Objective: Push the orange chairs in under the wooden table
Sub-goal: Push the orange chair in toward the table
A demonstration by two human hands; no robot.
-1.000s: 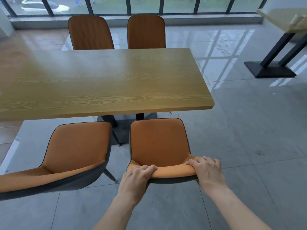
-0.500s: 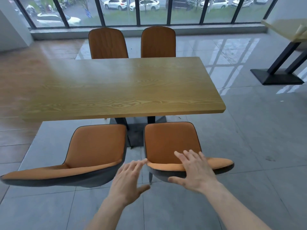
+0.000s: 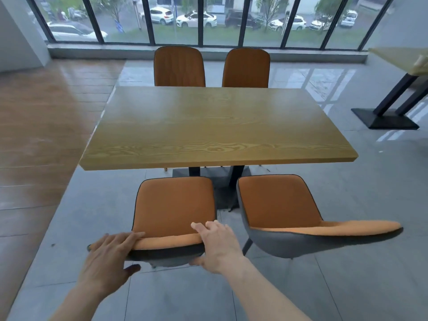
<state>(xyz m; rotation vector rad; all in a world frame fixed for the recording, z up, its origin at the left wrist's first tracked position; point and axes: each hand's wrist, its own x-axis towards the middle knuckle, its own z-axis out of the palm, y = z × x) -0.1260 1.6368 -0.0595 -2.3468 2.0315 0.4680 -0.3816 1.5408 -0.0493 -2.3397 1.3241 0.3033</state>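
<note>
Both hands sit on the top edge of the near left chair's (image 3: 173, 205) backrest: the left hand (image 3: 108, 258) at its left corner, the right hand (image 3: 217, 246) at its right corner. On each, the fingers (image 3: 134, 235) lie over the rim and the thumb reaches below, only loosely curled, not yet a firm grip. The seat stands clear of the tabletop (image 3: 213, 126), its front just short of the near edge. Pushing evenly with both hands, straight ahead and low, should keep the chair from swinging. To the right, the other near chair (image 3: 278, 202) stands just beside it, turned askew, so a drift that way risks a bump. Under the table, the black base (image 3: 222, 179) sits between the two chairs. The floor (image 3: 97, 205) on the left is open. Two far chairs (image 3: 179, 66) are tucked in already.
</note>
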